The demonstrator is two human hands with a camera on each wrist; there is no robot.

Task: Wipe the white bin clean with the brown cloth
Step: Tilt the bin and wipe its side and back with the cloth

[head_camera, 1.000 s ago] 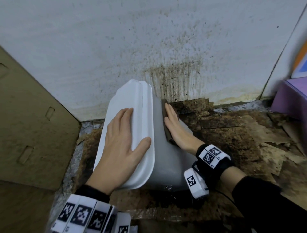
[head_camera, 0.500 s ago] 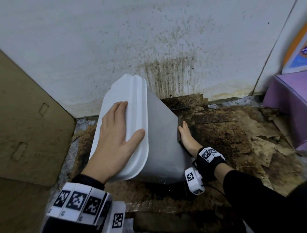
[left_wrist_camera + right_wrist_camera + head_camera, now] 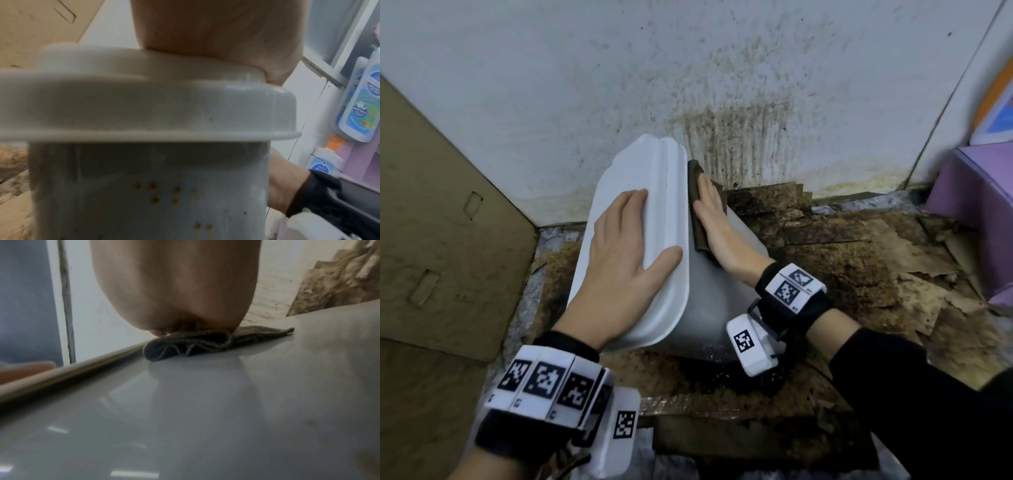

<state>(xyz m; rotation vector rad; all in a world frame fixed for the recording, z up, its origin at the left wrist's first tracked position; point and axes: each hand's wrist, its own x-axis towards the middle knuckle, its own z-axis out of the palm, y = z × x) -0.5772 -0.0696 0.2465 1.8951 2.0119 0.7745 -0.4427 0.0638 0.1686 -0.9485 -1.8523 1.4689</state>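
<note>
The white bin (image 3: 702, 301) stands tilted on the floor against the stained wall (image 3: 688, 68), its lidded top leaning toward the left of the head view. Damp, torn cardboard (image 3: 859, 267) covers the floor to its right, and a flat cardboard sheet (image 3: 441, 219) leans at the left.

The left hand (image 3: 619, 260) lies flat on the lid (image 3: 650, 192), fingers extended and relaxed, thumb spread over the lid's right edge. It holds nothing; it presses on the lid.

The right hand (image 3: 719, 226) lies flat against the upper side wall of the bin, just below the lid rim, fingers straight and together. The brown cloth (image 3: 697, 209) is trapped between this palm and the wall, folded, with its edges showing beyond the fingertips and beside the palm. In the right wrist view the brown cloth (image 3: 205, 342) lies bunched under the palm (image 3: 176, 288) on the glossy wall. The fingers are hidden there, so whether any of them curls into the fabric cannot be confirmed.

In the left wrist view the front wall of the bin (image 3: 148, 186) carries small orange-brown spots. Blue-labelled bottles (image 3: 357, 100) stand on a purple shelf (image 3: 357, 162) at the right.
</note>
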